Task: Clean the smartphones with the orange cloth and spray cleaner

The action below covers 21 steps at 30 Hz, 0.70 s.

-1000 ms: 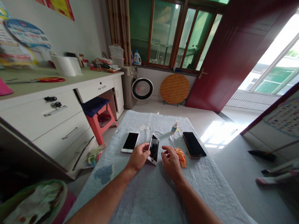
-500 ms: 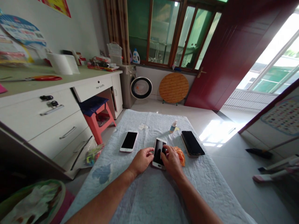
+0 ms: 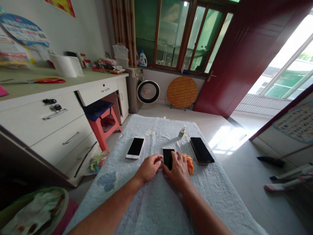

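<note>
A white phone with a black screen lies on the cloth-covered table, its lower part hidden by my right hand. That hand rests over the phone with its fingers spread. My left hand is at the phone's left edge, fingers curled and pressed together; whether they grip the edge is unclear. An orange cloth lies crumpled just right of my right hand. Further left is a second white phone; a larger black phone lies at the right. Behind stands a small spray bottle.
At the left stand a white desk and a red stool with a dark cover. A bin is at the lower left. Beyond the table are a washing machine with its door open and a round wooden board.
The middle phone has straightened and shifted slightly. My right hand has moved a little left over its lower part, with the fingers spread wider. My left hand has barely moved.
</note>
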Tool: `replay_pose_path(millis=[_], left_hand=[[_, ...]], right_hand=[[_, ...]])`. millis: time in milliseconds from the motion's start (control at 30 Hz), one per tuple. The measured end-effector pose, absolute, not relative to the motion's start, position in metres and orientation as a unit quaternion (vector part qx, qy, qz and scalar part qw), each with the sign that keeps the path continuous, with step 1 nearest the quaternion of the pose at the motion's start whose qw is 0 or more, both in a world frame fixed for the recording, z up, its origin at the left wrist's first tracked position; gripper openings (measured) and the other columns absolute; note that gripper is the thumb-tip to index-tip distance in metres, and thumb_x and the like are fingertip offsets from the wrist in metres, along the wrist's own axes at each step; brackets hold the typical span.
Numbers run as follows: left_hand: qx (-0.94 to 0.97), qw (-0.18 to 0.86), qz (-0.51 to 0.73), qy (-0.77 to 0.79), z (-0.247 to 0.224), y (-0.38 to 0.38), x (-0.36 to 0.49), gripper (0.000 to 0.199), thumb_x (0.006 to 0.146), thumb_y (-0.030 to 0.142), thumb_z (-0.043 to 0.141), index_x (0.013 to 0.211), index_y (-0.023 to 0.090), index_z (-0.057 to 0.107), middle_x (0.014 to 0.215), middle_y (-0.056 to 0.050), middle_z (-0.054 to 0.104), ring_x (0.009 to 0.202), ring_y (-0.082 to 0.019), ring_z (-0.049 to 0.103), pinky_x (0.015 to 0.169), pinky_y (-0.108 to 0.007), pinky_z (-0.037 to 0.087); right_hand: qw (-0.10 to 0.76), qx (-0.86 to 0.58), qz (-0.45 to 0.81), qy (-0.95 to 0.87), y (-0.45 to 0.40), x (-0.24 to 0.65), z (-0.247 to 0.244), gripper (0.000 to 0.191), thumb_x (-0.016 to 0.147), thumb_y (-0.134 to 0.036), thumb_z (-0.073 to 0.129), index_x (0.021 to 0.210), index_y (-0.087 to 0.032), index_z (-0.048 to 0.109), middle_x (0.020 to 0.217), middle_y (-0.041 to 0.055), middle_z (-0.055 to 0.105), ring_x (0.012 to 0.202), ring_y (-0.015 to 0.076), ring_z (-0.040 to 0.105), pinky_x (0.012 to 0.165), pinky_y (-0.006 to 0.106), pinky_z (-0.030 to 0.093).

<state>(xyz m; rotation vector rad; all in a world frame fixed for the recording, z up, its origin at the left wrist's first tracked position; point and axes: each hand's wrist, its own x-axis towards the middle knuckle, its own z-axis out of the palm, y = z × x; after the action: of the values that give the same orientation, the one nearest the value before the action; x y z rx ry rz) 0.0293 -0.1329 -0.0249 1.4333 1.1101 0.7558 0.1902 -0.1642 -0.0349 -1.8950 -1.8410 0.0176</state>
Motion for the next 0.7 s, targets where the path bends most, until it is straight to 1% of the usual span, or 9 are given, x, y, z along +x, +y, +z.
replay_pose_path(millis=[100,200,300,333,400,467,533,633,700], left_hand=[[0.644,0.492,0.351,0.470,-0.026,-0.132,0.029,0.034,0.081,0.023,0.049,0.109,0.016,0.067,0.102,-0.008,0.072,0.084,-0.019,0.068,0.069,-0.028,0.054],[0.656,0.458,0.360,0.480,-0.026,-0.131,0.028,0.033,0.080,0.023,0.049,0.107,0.016,0.068,0.101,-0.007,0.073,0.081,-0.018,0.068,0.076,-0.030,0.054],[0.656,0.446,0.377,0.479,-0.029,-0.129,0.027,0.035,0.079,0.021,0.049,0.109,0.015,0.067,0.104,-0.007,0.072,0.089,-0.019,0.068,0.081,-0.031,0.053],[0.655,0.442,0.385,0.476,-0.030,-0.128,0.027,0.035,0.079,0.022,0.049,0.110,0.015,0.066,0.104,-0.008,0.072,0.092,-0.020,0.068,0.082,-0.031,0.053],[0.652,0.436,0.401,0.474,-0.033,-0.127,0.027,0.035,0.080,0.023,0.050,0.110,0.015,0.066,0.104,-0.008,0.072,0.093,-0.020,0.067,0.083,-0.031,0.053],[0.648,0.429,0.410,0.478,-0.034,-0.127,0.026,0.034,0.081,0.025,0.050,0.110,0.016,0.065,0.103,-0.007,0.072,0.088,-0.019,0.068,0.082,-0.032,0.053],[0.645,0.420,0.414,0.485,-0.035,-0.127,0.025,0.034,0.082,0.026,0.050,0.110,0.016,0.065,0.102,-0.006,0.072,0.083,-0.019,0.068,0.080,-0.032,0.053],[0.640,0.410,0.433,0.485,-0.033,-0.127,0.024,0.035,0.081,0.027,0.050,0.110,0.016,0.065,0.101,-0.007,0.072,0.077,-0.018,0.066,0.077,-0.033,0.053],[0.635,0.401,0.453,0.481,-0.032,-0.127,0.023,0.035,0.081,0.029,0.050,0.110,0.017,0.065,0.102,-0.007,0.072,0.075,-0.018,0.066,0.076,-0.032,0.053]], right_hand=[[0.210,-0.705,0.013,-0.677,-0.166,0.187,-0.031,0.064,0.074,-0.042,0.064,0.131,-0.016,0.051,0.121,0.0183,0.056,0.107,0.0343,0.049,0.093,0.046,0.036],[0.208,-0.686,0.042,-0.696,-0.167,0.188,-0.030,0.063,0.073,-0.031,0.060,0.133,-0.017,0.048,0.120,0.0154,0.057,0.106,0.0316,0.049,0.095,0.044,0.035],[0.217,-0.637,0.066,-0.736,-0.167,0.191,-0.031,0.069,0.068,-0.020,0.056,0.136,-0.019,0.044,0.128,0.0125,0.053,0.112,0.0298,0.046,0.100,0.041,0.032],[0.217,-0.629,0.067,-0.744,-0.167,0.192,-0.031,0.071,0.067,-0.019,0.056,0.137,-0.019,0.043,0.130,0.0124,0.052,0.114,0.0300,0.045,0.101,0.041,0.032],[0.212,-0.634,0.061,-0.741,-0.168,0.193,-0.030,0.072,0.068,-0.023,0.059,0.138,-0.018,0.043,0.129,0.0136,0.052,0.113,0.0312,0.045,0.100,0.043,0.032],[0.203,-0.645,0.058,-0.734,-0.169,0.194,-0.028,0.070,0.070,-0.030,0.062,0.136,-0.018,0.045,0.124,0.0142,0.054,0.110,0.0316,0.046,0.098,0.043,0.033],[0.199,-0.647,0.064,-0.733,-0.169,0.195,-0.025,0.066,0.071,-0.034,0.063,0.133,-0.019,0.048,0.117,0.0128,0.057,0.106,0.0303,0.048,0.097,0.041,0.033],[0.201,-0.645,0.072,-0.734,-0.170,0.195,-0.020,0.060,0.071,-0.030,0.063,0.129,-0.021,0.051,0.109,0.0101,0.059,0.102,0.0278,0.049,0.094,0.039,0.034],[0.209,-0.643,0.072,-0.733,-0.171,0.195,-0.016,0.061,0.068,-0.028,0.065,0.128,-0.021,0.052,0.105,0.0092,0.060,0.100,0.0271,0.049,0.092,0.038,0.035]])
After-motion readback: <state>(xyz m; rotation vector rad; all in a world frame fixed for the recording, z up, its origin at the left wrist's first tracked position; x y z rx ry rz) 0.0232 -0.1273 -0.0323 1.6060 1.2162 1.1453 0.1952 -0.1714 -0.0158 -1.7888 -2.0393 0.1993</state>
